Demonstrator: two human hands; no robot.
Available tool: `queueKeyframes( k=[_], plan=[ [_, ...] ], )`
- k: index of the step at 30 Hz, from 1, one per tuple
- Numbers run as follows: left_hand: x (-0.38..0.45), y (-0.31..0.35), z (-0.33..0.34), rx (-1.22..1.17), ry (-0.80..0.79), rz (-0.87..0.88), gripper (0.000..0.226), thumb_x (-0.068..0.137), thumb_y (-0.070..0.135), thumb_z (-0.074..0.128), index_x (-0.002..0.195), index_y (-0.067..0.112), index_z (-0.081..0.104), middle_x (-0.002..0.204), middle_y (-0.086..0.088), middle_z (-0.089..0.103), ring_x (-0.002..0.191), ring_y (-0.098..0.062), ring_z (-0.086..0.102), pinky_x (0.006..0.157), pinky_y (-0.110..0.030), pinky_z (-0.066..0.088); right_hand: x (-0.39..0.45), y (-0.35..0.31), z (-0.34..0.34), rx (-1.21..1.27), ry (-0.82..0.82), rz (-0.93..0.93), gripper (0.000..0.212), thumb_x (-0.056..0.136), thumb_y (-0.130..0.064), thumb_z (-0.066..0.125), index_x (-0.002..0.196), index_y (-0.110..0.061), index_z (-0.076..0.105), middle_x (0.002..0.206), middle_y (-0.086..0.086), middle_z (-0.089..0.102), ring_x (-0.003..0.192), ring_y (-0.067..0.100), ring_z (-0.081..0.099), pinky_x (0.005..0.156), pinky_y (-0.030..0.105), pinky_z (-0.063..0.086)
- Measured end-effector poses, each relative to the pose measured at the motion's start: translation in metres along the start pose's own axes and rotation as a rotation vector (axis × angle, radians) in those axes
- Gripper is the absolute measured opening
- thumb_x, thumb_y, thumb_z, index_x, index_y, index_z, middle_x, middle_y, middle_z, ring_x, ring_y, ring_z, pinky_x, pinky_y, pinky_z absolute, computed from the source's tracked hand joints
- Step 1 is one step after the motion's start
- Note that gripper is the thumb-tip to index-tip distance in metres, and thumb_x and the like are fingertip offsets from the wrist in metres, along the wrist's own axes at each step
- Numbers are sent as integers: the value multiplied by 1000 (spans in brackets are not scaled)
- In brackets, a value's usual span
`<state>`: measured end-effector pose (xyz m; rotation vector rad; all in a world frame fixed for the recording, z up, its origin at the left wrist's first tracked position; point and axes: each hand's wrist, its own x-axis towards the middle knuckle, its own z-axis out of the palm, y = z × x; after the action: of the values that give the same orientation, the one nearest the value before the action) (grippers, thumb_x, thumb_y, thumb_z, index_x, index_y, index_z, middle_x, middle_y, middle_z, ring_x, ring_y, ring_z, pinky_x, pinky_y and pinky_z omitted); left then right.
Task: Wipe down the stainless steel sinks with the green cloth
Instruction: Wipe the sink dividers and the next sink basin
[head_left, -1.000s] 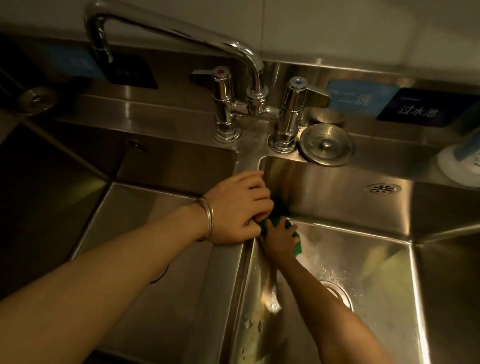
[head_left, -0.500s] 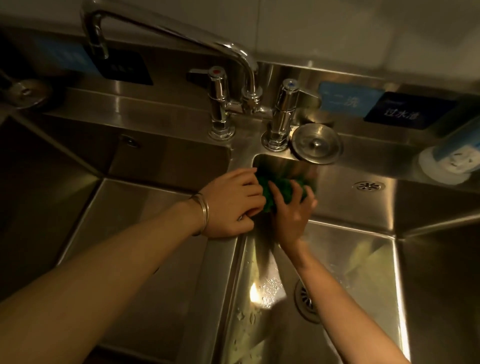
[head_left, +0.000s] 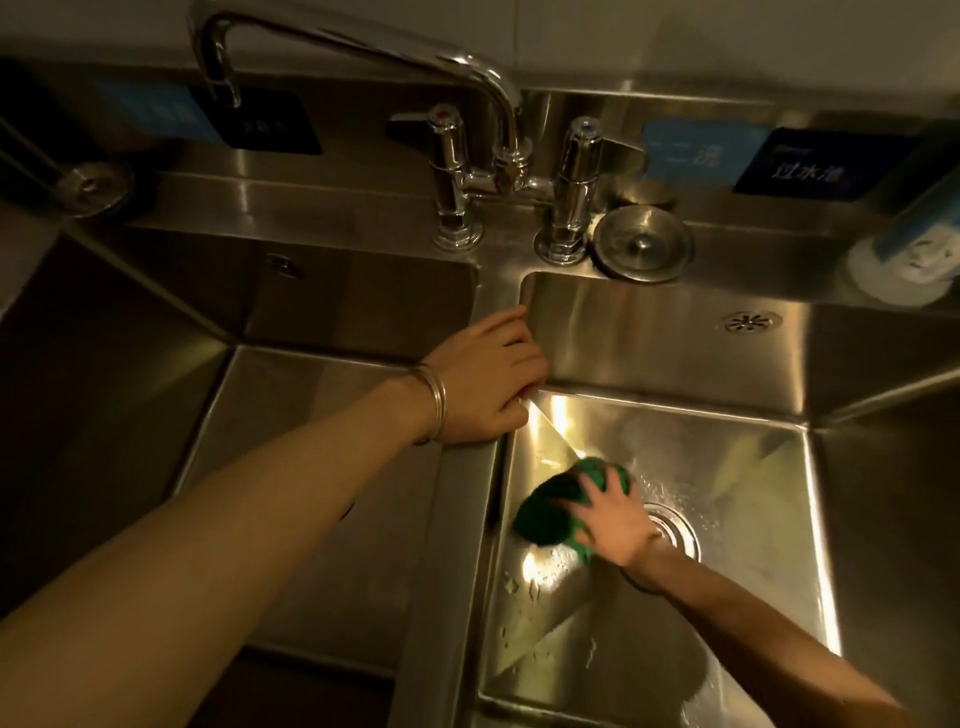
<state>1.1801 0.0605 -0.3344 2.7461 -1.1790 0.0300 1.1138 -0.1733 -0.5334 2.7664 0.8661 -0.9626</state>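
Observation:
The green cloth (head_left: 545, 514) lies bunched on the wet floor of the right steel sink (head_left: 737, 467), near its left wall. My right hand (head_left: 615, 519) presses down on the cloth with fingers spread, just left of the drain (head_left: 675, 535). My left hand (head_left: 488, 384), a bangle on its wrist, grips the top of the divider (head_left: 457, 545) between the two basins, fingers curled over its edge. The left sink (head_left: 311, 447) is dark and holds nothing I can make out.
A swivel faucet (head_left: 483, 78) with two tap handles stands behind the divider, its spout over the left basin. A round drain stopper (head_left: 643, 243) lies on the back ledge. A white and blue bottle (head_left: 904, 254) stands at far right. Labels hang on the backsplash.
My right hand has carried the cloth from the upper back-left corner of the right sink down to its floor beside the drain. My left hand stays on the divider.

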Motion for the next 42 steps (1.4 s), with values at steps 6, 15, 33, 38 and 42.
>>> queueKeyframes(
  k=[6, 15, 33, 38, 42],
  plan=[
    [-20, 26, 6, -7, -26, -48, 24, 72, 38, 39, 73, 20, 55, 77, 0, 58, 88, -24, 55, 112, -39, 16, 49, -31, -23, 496, 85, 550, 66, 91, -60, 34, 148, -34, 11, 156, 11, -3, 137, 52, 1, 105, 67, 19],
    [-45, 65, 10, 13, -56, -91, 24, 74, 36, 39, 76, 20, 57, 79, 0, 59, 91, -23, 56, 114, -41, 11, -22, -2, 33, -145, 2, -19, 54, 85, -51, 49, 137, -47, 36, 147, 12, 38, 130, 56, 26, 91, 75, 32],
    [-48, 73, 3, 56, -111, -100, 26, 75, 36, 36, 76, 21, 57, 78, 0, 58, 92, -24, 54, 115, -41, 10, -45, -94, 66, -57, -154, -150, 60, 92, -64, 10, 147, -40, 8, 157, 6, -10, 135, 49, -22, 102, 71, -13],
    [-82, 105, 6, 44, -115, -4, 30, 70, 38, 39, 77, 18, 60, 80, -2, 61, 90, -25, 56, 114, -44, 17, -78, -26, 77, 11, -255, -119, 84, 62, -88, -5, 140, -55, -7, 158, 4, -2, 140, 28, -14, 113, 62, 5],
    [-97, 122, 10, 18, -131, 41, 31, 72, 38, 37, 75, 16, 60, 80, -4, 62, 90, -26, 56, 112, -44, 20, -73, -78, 54, 29, -215, 37, 60, 97, -47, 34, 147, -43, 2, 153, 5, -22, 138, 46, -18, 105, 70, 0]
  ],
)
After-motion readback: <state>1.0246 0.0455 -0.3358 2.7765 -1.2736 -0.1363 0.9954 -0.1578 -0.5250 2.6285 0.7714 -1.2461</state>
